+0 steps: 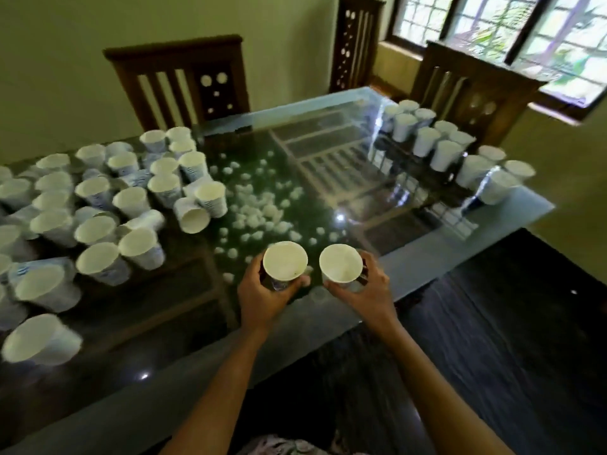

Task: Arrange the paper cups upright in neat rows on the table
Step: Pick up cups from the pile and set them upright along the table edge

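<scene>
You stand at the 6 o'clock edge of the glass surface (pixel 427 267) with a paper cup in each hand, both cups upright and mouths open to the camera. Your left hand (pixel 262 297) wraps the left cup (pixel 285 260) low on its wall, fingers curled round it and thumb on the near side. Your right hand (pixel 364 290) holds the right cup (pixel 340 262) the same way, fingers curled round the far side.

At 9 o'clock a loose crowd of cups (pixel 131 201) covers the surface, most upright but unaligned. A few are tipped, among them one lying on its side (pixel 193 218) at the crowd's edge. At 2 o'clock, near the far corner, the ordered rows (pixel 443 152) stand two abreast. Small white bits (pixel 262 208) dot the middle; whether they lie on the glass or under it cannot be told.

These cups look light and thin-walled, so they will likely crush under a hard squeeze and topple at a nudge. Hold them by the lower wall, as you do now, or lightly under the rolled rim, and set them down flat. The polished glass probably lets a cup slide, which helps nudge it into line.

Blue stripes show on some cup walls. No brand or lettering can be read.
</scene>
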Tool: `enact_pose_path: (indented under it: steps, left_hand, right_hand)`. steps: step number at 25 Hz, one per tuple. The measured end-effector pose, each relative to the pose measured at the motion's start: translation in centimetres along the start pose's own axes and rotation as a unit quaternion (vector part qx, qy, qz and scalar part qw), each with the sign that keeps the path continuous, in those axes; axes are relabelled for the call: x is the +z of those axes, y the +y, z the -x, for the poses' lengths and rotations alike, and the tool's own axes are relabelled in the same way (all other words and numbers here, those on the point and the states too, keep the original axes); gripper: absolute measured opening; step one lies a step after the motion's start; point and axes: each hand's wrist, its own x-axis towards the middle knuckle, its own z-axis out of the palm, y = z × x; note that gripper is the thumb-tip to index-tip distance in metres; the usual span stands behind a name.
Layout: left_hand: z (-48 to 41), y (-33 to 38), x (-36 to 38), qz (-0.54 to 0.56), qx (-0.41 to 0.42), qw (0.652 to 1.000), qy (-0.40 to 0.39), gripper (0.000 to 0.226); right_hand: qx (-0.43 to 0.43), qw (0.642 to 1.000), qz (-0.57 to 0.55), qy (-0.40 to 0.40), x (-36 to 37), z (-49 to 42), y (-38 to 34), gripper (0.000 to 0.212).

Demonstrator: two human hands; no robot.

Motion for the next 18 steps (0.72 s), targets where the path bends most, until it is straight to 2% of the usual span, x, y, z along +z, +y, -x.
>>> enact_pose_path:
  steps: [6,12,18]
  left_hand:
    - [-0.3,5.9,11.5,0.049,0.027,0.994,-0.098,0.07]
    - [-3.3,8.9,20.7,0.089,0.027,0.981,-0.169,0.069]
    - [-9.9,9.2,29.3,0.088,0.017,0.983,-0.163,0.074]
  right_hand:
    - [0.031,0.997,0.0,0.069,-10.5,-2.3,4.7,0.068]
    - [0.05,0.992,0.012,0.117,-16.4,-7.1,9.1,0.071]
    - [0.048,0.994,0.032,0.095,-19.7,-16.2,12.1,0.071]
